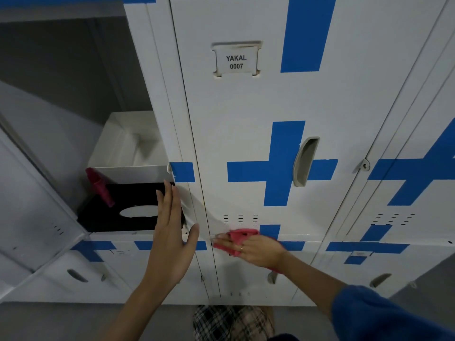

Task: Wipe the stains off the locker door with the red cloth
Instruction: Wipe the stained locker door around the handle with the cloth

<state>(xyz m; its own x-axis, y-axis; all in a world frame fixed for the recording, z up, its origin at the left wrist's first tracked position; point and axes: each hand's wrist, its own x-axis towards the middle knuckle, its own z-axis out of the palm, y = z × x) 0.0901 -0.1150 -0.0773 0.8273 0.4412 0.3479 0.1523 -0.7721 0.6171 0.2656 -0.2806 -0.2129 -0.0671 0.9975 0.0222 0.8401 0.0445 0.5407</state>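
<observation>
Right hand [256, 249] presses the crumpled red cloth [240, 238] on the smooth locker door [246, 134], grip seemingly flat; left hand [170, 242] open-fingered.

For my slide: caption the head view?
Right hand presses red cloth along locker door bottom edge; left hand open.
</observation>
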